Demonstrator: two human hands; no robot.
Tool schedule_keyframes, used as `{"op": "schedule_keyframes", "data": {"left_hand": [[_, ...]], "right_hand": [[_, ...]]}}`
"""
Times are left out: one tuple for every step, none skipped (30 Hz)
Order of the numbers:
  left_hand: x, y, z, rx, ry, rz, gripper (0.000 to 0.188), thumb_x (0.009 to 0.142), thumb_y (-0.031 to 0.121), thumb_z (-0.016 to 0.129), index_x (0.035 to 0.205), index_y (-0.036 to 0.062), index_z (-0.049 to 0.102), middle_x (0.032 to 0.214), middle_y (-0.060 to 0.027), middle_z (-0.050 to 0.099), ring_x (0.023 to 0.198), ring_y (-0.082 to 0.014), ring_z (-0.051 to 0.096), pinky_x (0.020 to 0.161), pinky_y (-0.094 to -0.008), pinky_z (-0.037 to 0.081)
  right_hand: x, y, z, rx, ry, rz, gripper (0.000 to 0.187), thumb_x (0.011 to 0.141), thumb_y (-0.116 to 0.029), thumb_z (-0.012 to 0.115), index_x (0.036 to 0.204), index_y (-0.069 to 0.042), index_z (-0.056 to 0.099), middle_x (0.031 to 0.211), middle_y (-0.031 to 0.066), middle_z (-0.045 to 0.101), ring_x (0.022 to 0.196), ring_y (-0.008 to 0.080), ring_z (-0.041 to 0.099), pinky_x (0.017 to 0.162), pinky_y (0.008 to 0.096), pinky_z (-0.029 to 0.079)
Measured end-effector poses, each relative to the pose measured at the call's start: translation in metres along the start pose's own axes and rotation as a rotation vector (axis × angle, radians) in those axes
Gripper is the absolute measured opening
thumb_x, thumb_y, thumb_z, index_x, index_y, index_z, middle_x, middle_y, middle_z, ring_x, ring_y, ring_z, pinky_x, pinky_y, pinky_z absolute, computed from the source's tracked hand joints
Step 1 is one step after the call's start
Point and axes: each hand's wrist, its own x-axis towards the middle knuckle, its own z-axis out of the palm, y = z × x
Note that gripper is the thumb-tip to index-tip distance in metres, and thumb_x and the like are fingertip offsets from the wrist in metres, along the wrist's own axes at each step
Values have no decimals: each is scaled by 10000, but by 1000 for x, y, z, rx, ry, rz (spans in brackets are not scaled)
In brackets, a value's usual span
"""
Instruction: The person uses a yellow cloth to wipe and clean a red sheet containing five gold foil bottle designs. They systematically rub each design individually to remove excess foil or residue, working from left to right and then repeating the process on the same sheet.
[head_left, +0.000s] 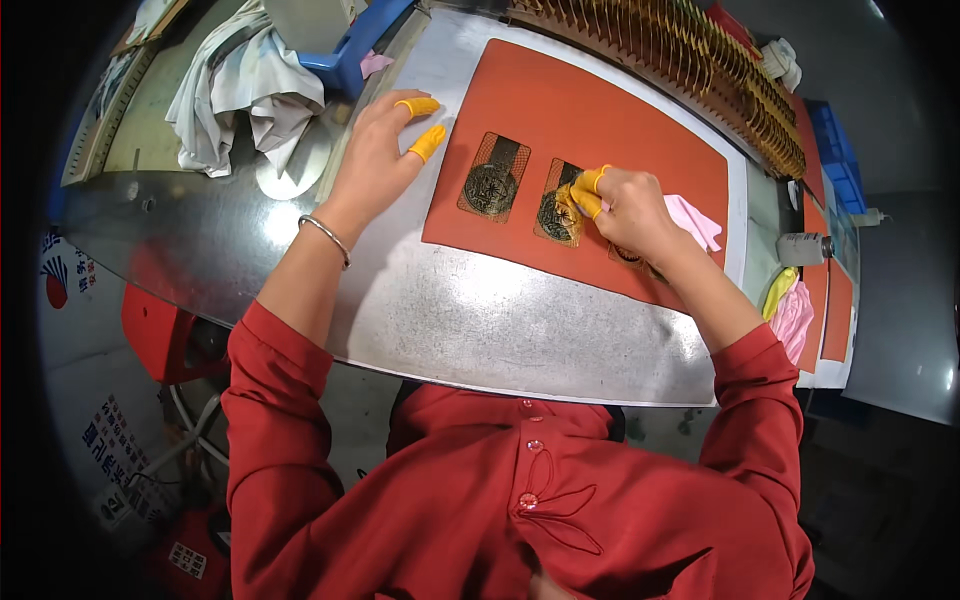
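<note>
An orange-red mat (pixel 600 110) lies on the metal worktable. On it rest thin rectangular metal plates with a dark, gold-edged pattern and a round motif. The left plate (pixel 490 190) lies flat near the mat's left side. The middle plate (pixel 557 222) is pinched at its right edge by my right hand (pixel 630 208), its thumb and forefinger in yellow finger cots. Under my right wrist shows part of another plate (pixel 626 257), mostly hidden. My left hand (pixel 385 140), also with yellow finger cots, hovers at the mat's left edge, empty, with thumb and forefinger apart.
A rack with many thin gold plates (pixel 680 60) stands along the far side. A pink cloth (pixel 695 222) lies right of my right hand. A small bottle (pixel 805 248) and pink and yellow cloths (pixel 790 315) are farther right. A white rag (pixel 250 85) and blue frame (pixel 350 60) sit at left.
</note>
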Motion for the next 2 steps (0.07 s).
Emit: {"op": "schedule_keyframes", "data": {"left_hand": [[0,0,0,-4,1,-2,279,832,134,596,1086,20,601,1207,-106,552,1114,-279,520,958,-339,384],[0,-1,0,-9,3,-3,280,831,133,598,1088,20,601,1211,-107,551,1120,-277,517,960,-338,383]], "right_hand": [[5,0,-2,6,33,59,117,766,-135,649,843,-47,650,695,111,607,611,281,596,557,373,484],[12,-2,-7,11,67,119,134,758,-140,658,851,-43,650,700,110,612,615,281,598,560,372,486]]}}
